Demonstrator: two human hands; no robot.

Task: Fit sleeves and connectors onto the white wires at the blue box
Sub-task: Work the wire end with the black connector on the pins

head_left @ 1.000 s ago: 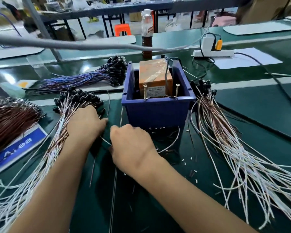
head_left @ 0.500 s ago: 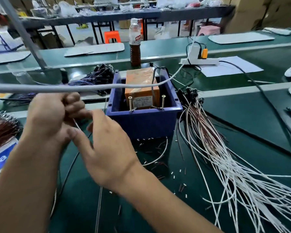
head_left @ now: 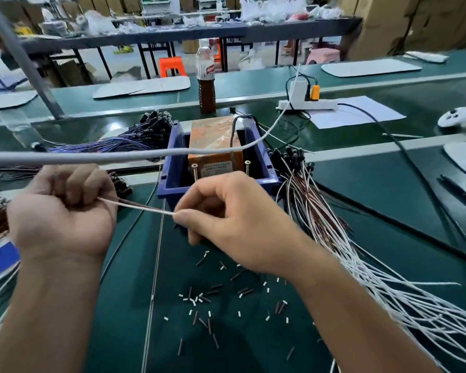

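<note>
Two hands met over the green bench in the head view, in front of the blue box (head_left: 218,184). The left hand (head_left: 62,211) was fisted round one end of a thin white wire (head_left: 143,207); the right hand (head_left: 232,219) pinched the other end between thumb and forefinger, the wire stretched between them. Loose sleeves (head_left: 207,300) lay scattered on the mat below, and a bundle of white wires (head_left: 361,265) fanned out to the right. The wire looked light and limp, so it probably had to be pinched close to its tip to stay steady for a sleeve.
</note>
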